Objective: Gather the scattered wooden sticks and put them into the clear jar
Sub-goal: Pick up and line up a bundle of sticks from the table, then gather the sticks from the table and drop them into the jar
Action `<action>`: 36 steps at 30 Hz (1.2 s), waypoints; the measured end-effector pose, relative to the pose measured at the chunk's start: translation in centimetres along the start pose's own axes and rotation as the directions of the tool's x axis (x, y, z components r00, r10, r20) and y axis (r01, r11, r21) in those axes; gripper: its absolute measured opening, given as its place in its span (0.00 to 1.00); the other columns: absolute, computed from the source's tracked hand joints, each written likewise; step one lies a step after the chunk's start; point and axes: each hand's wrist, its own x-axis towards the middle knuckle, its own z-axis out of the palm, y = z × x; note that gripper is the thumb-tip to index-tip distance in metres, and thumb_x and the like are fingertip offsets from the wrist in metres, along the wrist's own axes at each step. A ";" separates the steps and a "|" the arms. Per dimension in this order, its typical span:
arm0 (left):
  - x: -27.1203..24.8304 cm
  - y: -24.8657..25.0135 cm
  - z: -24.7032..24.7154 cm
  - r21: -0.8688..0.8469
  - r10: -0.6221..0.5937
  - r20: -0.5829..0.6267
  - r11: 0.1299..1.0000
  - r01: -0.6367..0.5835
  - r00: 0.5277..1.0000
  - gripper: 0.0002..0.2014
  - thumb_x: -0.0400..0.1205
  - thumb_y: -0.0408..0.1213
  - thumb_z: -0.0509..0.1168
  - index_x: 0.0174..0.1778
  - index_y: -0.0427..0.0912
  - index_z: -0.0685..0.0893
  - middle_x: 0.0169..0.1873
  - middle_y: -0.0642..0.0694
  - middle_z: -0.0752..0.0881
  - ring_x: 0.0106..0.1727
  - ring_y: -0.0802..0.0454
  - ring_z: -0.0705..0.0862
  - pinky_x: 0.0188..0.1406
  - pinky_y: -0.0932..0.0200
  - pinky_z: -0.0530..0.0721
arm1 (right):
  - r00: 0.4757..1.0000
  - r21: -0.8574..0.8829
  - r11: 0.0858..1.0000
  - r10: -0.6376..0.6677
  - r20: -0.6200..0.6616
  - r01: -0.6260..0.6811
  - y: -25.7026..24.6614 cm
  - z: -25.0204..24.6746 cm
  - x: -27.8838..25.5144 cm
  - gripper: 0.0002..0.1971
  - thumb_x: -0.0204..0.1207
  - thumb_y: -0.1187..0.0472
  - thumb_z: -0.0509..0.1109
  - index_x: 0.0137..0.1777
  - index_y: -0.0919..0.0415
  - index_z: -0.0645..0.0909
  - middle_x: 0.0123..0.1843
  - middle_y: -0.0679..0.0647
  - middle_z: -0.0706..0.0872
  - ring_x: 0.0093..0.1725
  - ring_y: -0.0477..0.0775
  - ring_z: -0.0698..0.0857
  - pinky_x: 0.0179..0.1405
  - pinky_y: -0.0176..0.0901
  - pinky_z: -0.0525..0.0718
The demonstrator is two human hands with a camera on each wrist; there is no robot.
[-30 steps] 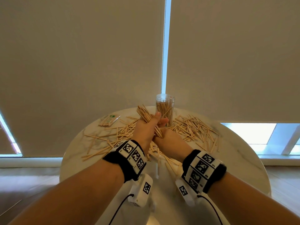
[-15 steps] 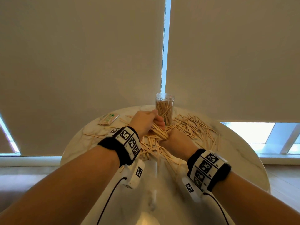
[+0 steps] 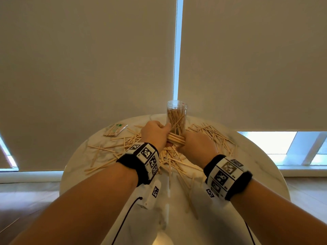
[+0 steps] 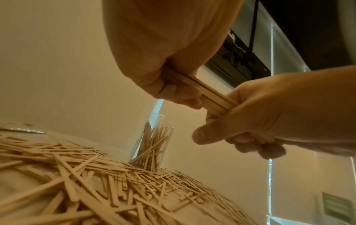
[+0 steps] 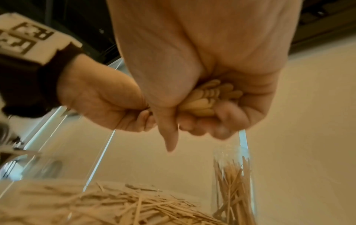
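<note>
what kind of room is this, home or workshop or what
Probably a home or office room, not a workshop: a round marble-look table stands by tall windows covered with roller blinds, on a wooden floor. No tools or benches show.

Pale tan wooden sticks [image 3: 208,133] lie over a white desk [image 3: 261,167] veined with faint grey marbling, and more tan sticks show through the clear jar [image 3: 176,119]. Black wristbands [image 3: 139,161] carry white panels printed with black square code patterns. A clear packet [image 3: 115,130] bears a small green mark, and beige blinds [image 3: 85,68] hang behind, split by a strip of pale blue light.
</note>
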 end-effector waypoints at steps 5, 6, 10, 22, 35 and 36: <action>2.0 -0.3 -0.3 0.003 -0.160 0.002 0.987 0.160 0.987 0.24 0.82 0.58 0.62 0.40 0.38 0.86 0.36 0.42 0.93 0.39 0.44 0.92 0.49 0.42 0.91 | 0.997 -0.113 0.992 -0.059 -0.042 0.054 0.9 -0.1 -0.3 0.11 0.82 0.47 0.65 0.49 0.52 0.85 0.37 0.48 0.84 0.36 0.52 0.85 0.38 0.47 0.88; 2.4 -0.2 -0.4 -0.047 -0.214 0.028 0.975 0.216 0.976 0.27 0.82 0.61 0.60 0.43 0.37 0.86 0.41 0.41 0.93 0.42 0.44 0.91 0.52 0.43 0.90 | 0.997 -0.121 0.990 -0.074 -0.025 0.071 1.0 -0.1 -0.3 0.11 0.82 0.47 0.65 0.49 0.52 0.85 0.37 0.48 0.84 0.37 0.52 0.85 0.39 0.47 0.88; 1.5 0.1 0.4 -0.021 -0.317 0.244 0.943 0.332 0.916 0.24 0.86 0.53 0.62 0.49 0.33 0.87 0.41 0.38 0.93 0.37 0.45 0.92 0.39 0.51 0.93 | 0.992 -0.167 0.979 -0.123 -0.029 0.117 0.9 -0.4 0.2 0.14 0.81 0.45 0.68 0.52 0.54 0.85 0.39 0.48 0.85 0.37 0.51 0.85 0.38 0.44 0.86; 7.1 -0.1 0.4 -0.048 -0.349 0.428 0.913 0.406 0.834 0.31 0.87 0.60 0.54 0.59 0.33 0.84 0.43 0.37 0.92 0.28 0.49 0.86 0.19 0.63 0.80 | 0.970 -0.064 0.969 -0.234 0.067 0.238 3.3 -4.5 5.9 0.30 0.83 0.29 0.46 0.41 0.46 0.82 0.30 0.47 0.81 0.29 0.47 0.80 0.31 0.40 0.76; 21.7 -3.2 5.8 0.325 -0.060 0.268 0.945 -0.032 0.961 0.71 0.59 0.61 0.84 0.87 0.45 0.44 0.81 0.36 0.66 0.79 0.37 0.70 0.76 0.39 0.73 | 0.974 -0.737 0.639 -0.092 0.208 0.218 1.4 -8.4 25.1 0.29 0.79 0.30 0.61 0.30 0.54 0.72 0.31 0.48 0.77 0.28 0.48 0.73 0.37 0.44 0.79; 22.2 -3.4 6.4 0.306 -0.056 0.285 0.951 -0.036 0.957 0.73 0.58 0.60 0.85 0.88 0.46 0.41 0.81 0.37 0.66 0.79 0.37 0.69 0.76 0.39 0.72 | 0.967 -0.755 0.608 -0.096 0.238 0.246 0.8 -7.7 25.9 0.29 0.79 0.30 0.62 0.29 0.54 0.71 0.30 0.48 0.76 0.28 0.48 0.73 0.38 0.44 0.80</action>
